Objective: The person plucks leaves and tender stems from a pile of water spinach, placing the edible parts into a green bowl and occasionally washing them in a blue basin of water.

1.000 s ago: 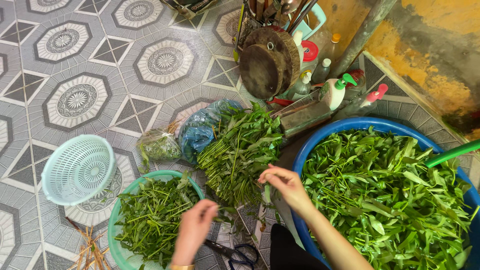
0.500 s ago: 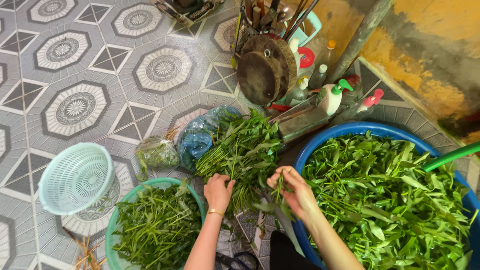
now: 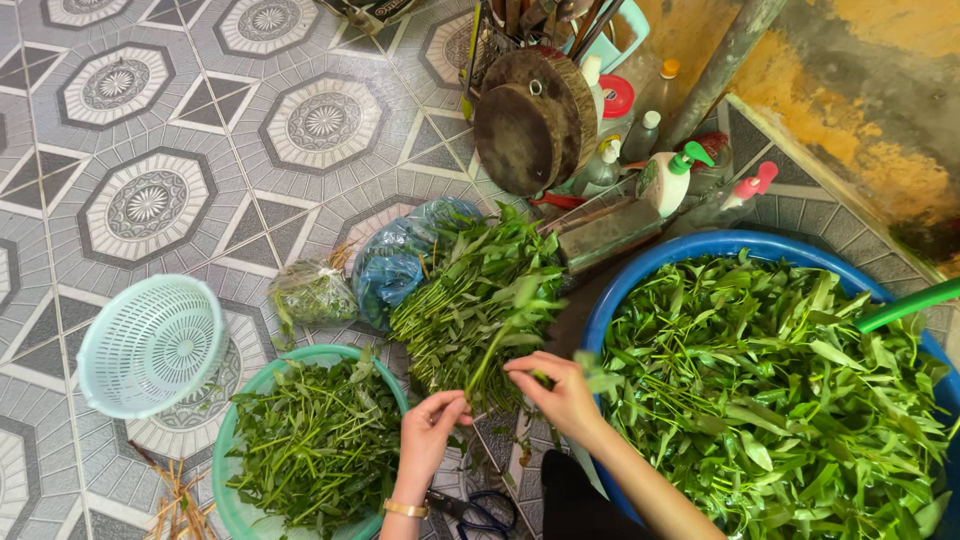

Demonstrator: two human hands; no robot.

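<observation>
- The floor (image 3: 150, 120) is made of grey tiles with star and ring shapes, and a yellow wall (image 3: 860, 90) stands at the top right corner
- A loose bunch of leafy green stalks (image 3: 480, 300) lies on the floor in the middle, between the two bowls
- The left hand (image 3: 428, 435) is at the near end of the bunch, with its fingers pinched together on a thin stalk
- The right hand (image 3: 560, 395) is just beside it, with its fingers closed around a stalk from the same bunch
- A big blue tub (image 3: 680, 255) full of green leaves sits at the right edge of the floor
- A green bowl (image 3: 222, 470) with picked greens sits near the bottom edge, left of the hands
- A pale round basket (image 3: 150, 345) lies tipped on its side, touching the green bowl
- A blue plastic bag (image 3: 395, 265) lies under the far end of the bunch
- Scissors (image 3: 480, 512) lie on the floor by the left wrist
- A round wooden chopping block (image 3: 525, 125) and some bottles (image 3: 670, 180) stand by the wall
</observation>
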